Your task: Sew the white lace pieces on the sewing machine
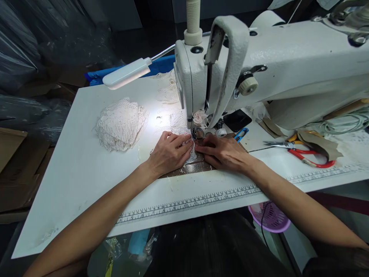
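A strip of white lace lies under the needle area of the white sewing machine. My left hand presses on the lace from the left, its fingers together and reaching close to the presser foot. From the right, my right hand touches the lace edge with its fingers bent and drawn together. More lace spreads behind my left hand, under the lamp's light. To the left sits a pile of lace pieces.
Red-handled scissors, a blue thread snipper and a black phone lie to the right. A lamp hangs over the back left. A printed ruler runs along the front edge; a purple basket is below.
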Action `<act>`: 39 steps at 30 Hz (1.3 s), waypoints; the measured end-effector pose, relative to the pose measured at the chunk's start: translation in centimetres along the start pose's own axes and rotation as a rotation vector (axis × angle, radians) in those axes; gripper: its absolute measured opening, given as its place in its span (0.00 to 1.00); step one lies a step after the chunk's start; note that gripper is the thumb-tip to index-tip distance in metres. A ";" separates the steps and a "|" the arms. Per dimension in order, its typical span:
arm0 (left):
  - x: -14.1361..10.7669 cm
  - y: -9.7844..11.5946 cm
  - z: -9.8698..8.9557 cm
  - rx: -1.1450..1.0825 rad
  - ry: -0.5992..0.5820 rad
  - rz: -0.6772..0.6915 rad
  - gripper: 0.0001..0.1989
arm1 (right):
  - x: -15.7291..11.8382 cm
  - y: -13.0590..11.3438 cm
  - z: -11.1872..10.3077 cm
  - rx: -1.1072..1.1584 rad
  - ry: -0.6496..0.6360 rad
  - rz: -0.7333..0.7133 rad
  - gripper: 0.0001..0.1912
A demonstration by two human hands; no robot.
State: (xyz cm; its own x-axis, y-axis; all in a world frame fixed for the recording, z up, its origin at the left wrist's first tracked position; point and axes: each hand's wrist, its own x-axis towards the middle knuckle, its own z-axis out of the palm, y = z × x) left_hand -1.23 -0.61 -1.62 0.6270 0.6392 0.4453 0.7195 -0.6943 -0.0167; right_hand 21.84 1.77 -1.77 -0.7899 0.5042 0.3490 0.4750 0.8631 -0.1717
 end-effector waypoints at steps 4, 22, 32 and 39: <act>0.0 0.0 0.0 -0.003 0.010 -0.004 0.09 | 0.0 -0.4 -0.2 -0.021 -0.025 -0.020 0.15; 0.5 0.3 -0.3 -0.022 -0.013 -0.060 0.09 | 0.2 -0.9 -0.6 -0.073 -0.102 0.029 0.15; 0.2 0.2 0.0 -0.054 0.002 -0.076 0.10 | -0.1 0.8 0.0 0.089 -0.081 0.125 0.20; -0.1 0.4 -0.2 -0.104 0.009 -0.116 0.11 | 0.2 0.2 0.0 0.007 -0.124 0.104 0.19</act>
State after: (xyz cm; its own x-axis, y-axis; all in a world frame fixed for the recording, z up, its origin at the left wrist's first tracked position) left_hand -1.06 -1.00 -1.48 0.5384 0.7145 0.4468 0.7519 -0.6467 0.1280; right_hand 21.79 2.06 -1.73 -0.7786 0.5903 0.2127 0.5544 0.8060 -0.2075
